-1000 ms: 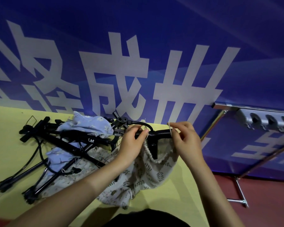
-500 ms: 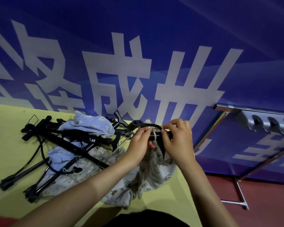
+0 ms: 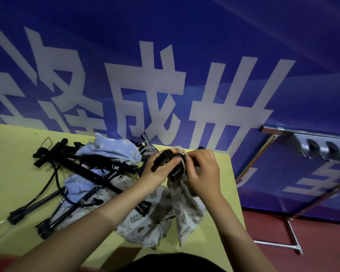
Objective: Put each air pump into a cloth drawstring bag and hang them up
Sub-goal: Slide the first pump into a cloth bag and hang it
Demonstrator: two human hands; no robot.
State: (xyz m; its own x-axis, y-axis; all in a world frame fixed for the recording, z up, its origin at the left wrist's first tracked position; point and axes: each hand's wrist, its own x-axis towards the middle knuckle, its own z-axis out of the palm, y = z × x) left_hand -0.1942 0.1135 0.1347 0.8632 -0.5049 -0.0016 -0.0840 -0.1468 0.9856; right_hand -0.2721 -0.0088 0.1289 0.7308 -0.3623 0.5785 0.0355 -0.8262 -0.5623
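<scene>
A black air pump sits in a white leaf-print drawstring bag [image 3: 185, 205] near the right end of the yellow table [image 3: 12, 173]; only its T-handle [image 3: 163, 158] sticks out of the gathered bag mouth. My left hand [image 3: 157, 169] grips the handle and bag neck. My right hand [image 3: 202, 173] pinches the gathered cloth and cord at the mouth. Several more black pumps [image 3: 71, 173] lie piled at the left with light blue floral bags [image 3: 112, 150] draped over them.
A metal rack [image 3: 294, 132] with a grey row of hooks [image 3: 322, 148] stands to the right of the table over a red floor. A blue banner with large white characters fills the background. Another leaf-print bag [image 3: 141, 226] lies flat by the table's front edge.
The bag mouth has been drawn tight around the pump handle. Both hands came together at the neck, and the bag has lifted slightly off the table.
</scene>
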